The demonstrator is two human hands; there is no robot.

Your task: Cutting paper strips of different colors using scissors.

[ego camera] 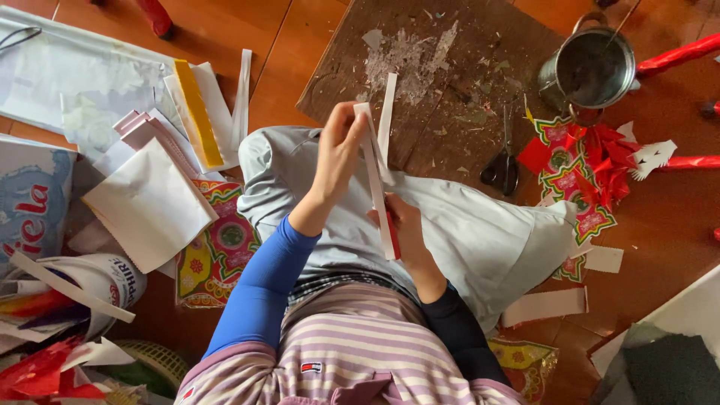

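Note:
My left hand (339, 150) pinches the upper end of a long narrow white paper strip (377, 171) that has a red back. My right hand (405, 225) grips the strip's lower end, near my lap. A second white strip (387, 112) lies just behind, leaning onto the low dark wooden board (465, 67). My knees, in light grey cloth, lie under both hands. Black-handled scissors (503, 166) rest on the board's near edge, to the right of my hands.
A metal pot (592, 69) stands at the upper right beside red and patterned paper cut-outs (577, 169). White paper sheets, strips and a yellow piece (196, 112) are spread at left. White offcuts (545, 306) lie on the orange wood floor at lower right.

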